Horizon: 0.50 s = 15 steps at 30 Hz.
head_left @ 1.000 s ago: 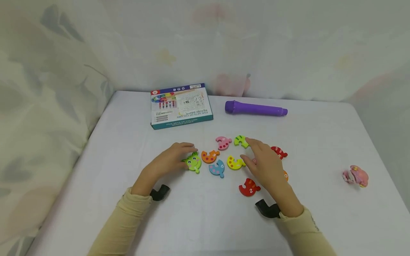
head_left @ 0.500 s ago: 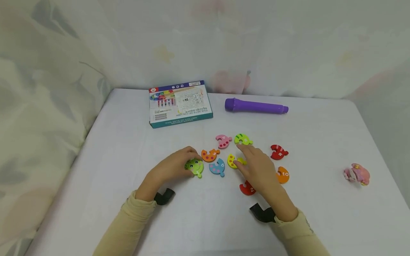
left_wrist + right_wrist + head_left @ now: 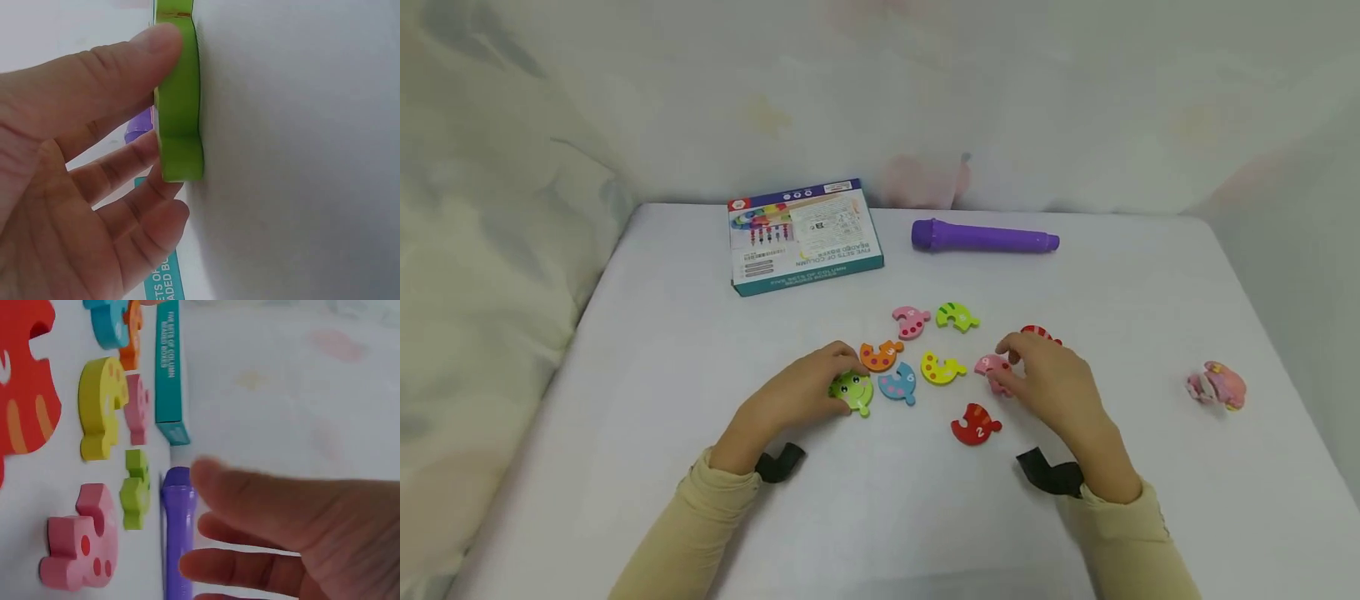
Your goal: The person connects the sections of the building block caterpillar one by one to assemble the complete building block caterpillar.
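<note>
My left hand (image 3: 801,392) pinches a green smiling caterpillar-head puzzle piece (image 3: 855,389) by its edges; its green side (image 3: 179,94) shows beneath the thumb in the left wrist view. Over the right part of the puzzle pieces, my right hand (image 3: 1063,387) holds nothing, its fingers loosely bent. Nearest to it lies a pink numbered piece (image 3: 989,365), partly covered by the thumb in the head view. A striped red piece (image 3: 1039,332) peeks out behind that hand. Between both hands lie orange (image 3: 880,357), blue (image 3: 898,384) and yellow (image 3: 942,368) pieces.
Farther back are another pink piece (image 3: 912,322) and a lime striped one (image 3: 957,317). A red piece (image 3: 976,425) numbered 2 lies nearer. Behind them stand a flat box (image 3: 805,237) and a purple toy microphone (image 3: 985,237). A small pink toy (image 3: 1217,386) sits at right.
The right hand has moved right, from near the lime and yellow pieces to the pink one, now hiding the orange 10. The left hand has shifted the green head slightly nearer the person.
</note>
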### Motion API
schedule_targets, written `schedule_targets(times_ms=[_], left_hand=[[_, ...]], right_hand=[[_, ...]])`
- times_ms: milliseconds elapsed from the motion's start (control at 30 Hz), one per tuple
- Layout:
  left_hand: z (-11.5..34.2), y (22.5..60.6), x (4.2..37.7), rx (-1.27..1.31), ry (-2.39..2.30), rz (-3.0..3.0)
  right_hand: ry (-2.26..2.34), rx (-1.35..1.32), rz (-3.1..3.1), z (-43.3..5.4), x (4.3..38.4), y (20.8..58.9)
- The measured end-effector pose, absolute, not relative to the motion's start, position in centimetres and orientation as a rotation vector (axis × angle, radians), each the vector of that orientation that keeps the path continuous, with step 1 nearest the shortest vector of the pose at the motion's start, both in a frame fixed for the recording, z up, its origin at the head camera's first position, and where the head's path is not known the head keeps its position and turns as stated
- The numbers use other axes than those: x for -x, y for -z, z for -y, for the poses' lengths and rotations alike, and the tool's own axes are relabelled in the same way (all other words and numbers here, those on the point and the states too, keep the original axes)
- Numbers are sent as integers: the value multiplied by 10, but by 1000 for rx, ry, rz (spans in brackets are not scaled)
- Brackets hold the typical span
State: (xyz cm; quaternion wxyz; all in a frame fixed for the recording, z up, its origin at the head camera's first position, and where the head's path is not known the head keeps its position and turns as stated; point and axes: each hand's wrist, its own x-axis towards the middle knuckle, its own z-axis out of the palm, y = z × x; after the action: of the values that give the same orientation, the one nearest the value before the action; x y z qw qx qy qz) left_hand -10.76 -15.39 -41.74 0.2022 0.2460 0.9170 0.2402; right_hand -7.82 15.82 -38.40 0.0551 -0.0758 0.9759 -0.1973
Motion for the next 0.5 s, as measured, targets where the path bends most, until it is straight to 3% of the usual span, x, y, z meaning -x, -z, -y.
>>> schedule_targets(times_ms=[267,500], left_hand=[[156,416,107,-677,-701,-2552],[155,416,107,-689,-690,-2561]], right_hand=[[415,301,-2909,-140,38,403],[234,435,-2945,-122,27,421]])
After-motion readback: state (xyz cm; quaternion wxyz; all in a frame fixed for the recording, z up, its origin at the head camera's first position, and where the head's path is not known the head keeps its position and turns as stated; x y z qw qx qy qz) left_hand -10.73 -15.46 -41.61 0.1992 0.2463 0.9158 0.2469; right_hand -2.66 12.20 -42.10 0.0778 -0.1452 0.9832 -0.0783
